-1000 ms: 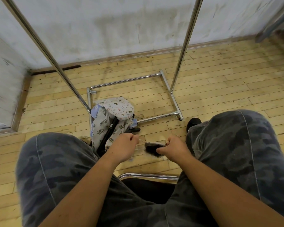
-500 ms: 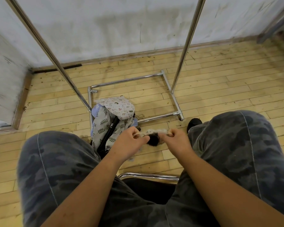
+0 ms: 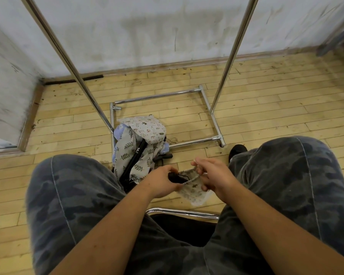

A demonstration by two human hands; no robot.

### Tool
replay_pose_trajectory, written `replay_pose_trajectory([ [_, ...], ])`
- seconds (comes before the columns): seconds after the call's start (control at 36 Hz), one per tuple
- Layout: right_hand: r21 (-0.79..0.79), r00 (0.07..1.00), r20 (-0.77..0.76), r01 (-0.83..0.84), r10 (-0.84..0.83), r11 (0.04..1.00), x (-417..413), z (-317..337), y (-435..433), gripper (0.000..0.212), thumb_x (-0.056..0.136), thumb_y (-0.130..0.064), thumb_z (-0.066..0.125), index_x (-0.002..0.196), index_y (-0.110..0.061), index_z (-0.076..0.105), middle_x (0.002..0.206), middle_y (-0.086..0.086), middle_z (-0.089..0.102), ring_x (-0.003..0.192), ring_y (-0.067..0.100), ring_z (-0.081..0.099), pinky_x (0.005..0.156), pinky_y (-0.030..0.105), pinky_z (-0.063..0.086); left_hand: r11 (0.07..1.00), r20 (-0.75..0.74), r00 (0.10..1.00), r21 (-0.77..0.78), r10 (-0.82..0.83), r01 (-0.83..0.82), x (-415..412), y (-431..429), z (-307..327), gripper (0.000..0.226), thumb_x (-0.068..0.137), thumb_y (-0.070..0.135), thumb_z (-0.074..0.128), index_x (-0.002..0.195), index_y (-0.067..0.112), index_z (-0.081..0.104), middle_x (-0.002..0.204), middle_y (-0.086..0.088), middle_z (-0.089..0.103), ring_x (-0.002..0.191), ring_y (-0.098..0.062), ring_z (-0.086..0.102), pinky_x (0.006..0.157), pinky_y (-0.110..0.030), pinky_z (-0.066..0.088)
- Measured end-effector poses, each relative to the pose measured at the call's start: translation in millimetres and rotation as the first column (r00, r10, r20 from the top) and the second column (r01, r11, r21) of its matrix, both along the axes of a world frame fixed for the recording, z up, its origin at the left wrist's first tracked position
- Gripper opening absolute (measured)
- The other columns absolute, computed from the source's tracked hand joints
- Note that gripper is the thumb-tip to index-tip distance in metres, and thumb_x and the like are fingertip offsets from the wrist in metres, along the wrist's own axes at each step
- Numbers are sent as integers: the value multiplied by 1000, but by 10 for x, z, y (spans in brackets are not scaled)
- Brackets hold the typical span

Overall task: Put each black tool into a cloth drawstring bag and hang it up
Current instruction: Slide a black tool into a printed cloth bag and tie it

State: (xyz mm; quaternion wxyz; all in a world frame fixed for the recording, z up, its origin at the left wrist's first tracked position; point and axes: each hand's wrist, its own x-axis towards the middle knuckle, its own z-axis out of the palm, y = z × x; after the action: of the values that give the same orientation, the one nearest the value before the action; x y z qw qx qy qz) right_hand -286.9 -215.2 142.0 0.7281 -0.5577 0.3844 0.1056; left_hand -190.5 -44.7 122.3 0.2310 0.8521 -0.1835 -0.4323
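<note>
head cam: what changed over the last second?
The small cloth bag, earlier bunched between the hands, is now spread open and hangs from the right hand, which pinches its rim. The left hand holds the black tool at the bag's mouth. Unchanged: both hands between the knees, the pile of bags, and the rack.

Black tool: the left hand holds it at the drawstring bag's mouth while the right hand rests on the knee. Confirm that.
Wrong on one point: the head view shows the right hand pinching the rim of the drawstring bag, not resting on the knee. The left hand does hold the black tool at its mouth.
</note>
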Motion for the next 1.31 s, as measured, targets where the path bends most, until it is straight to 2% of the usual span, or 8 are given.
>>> replay_pose_trajectory([
  [0.17,35,998,39,-56,55,998,-2,33,-2,26,103,-27,60,108,-6,75,69,-1,48,47,9,40,46,30,39,992,113,993,-128,19,-5,-22,-53,14,49,89,12,69,131,36,62,104,5,71,65,-9,64,51,-18,46],
  [0.36,-2,993,121,-13,13,1000,2,68,-28,22,103,-23,58,102,-8,74,66,-2,46,48,9,36,49,30,39,992,276,955,-100,105,-80,3,-30,27,62,91,35,72,148,29,46,119,-1,68,92,-15,68,82,-32,56],
  [0.47,3,986,153,68,-67,998,23,55,-71,22,103,-21,58,108,-5,71,66,-2,46,46,9,35,51,31,41,971,83,968,29,236,-239,58,-8,15,85,86,70,63,147,14,43,116,-2,64,105,-21,63,89,-37,54],
  [0.56,21,978,177,111,-113,994,38,34,-91,20,102,-21,60,110,-4,67,66,-3,50,49,12,38,53,33,43,982,44,996,170,78,-84,58,5,50,93,84,81,54,142,9,49,125,-5,63,109,-23,61,88,-35,51],
  [0.81,-15,978,195,82,-78,996,24,-17,-120,13,101,-23,63,102,-13,69,68,1,56,62,17,52,58,33,50,998,9,1000,62,-3,2,-19,-22,-40,27,95,47,68,102,22,73,85,8,66,77,-8,60,60,-26,40],
  [0.92,-137,980,194,-19,46,990,13,11,-95,11,101,-20,64,109,-17,71,76,2,58,66,17,53,60,32,51,999,34,999,6,-33,33,-33,-9,-82,19,95,45,69,97,26,68,89,10,69,82,-7,64,70,-28,51],
  [1.11,-445,911,115,-310,396,840,-10,87,60,6,100,-23,63,101,-25,69,102,-4,67,90,11,65,69,21,54,992,77,996,-118,-40,49,-163,-130,-14,28,102,47,55,117,25,64,102,8,70,88,-9,64,68,-23,44],
  [1.31,-655,825,16,-418,564,629,-41,23,191,14,98,-22,66,110,-28,67,96,-12,65,78,2,59,73,21,53,967,166,977,-236,132,-91,-193,-125,40,18,98,15,61,108,22,48,79,9,60,58,0,57,49,-10,40],
])
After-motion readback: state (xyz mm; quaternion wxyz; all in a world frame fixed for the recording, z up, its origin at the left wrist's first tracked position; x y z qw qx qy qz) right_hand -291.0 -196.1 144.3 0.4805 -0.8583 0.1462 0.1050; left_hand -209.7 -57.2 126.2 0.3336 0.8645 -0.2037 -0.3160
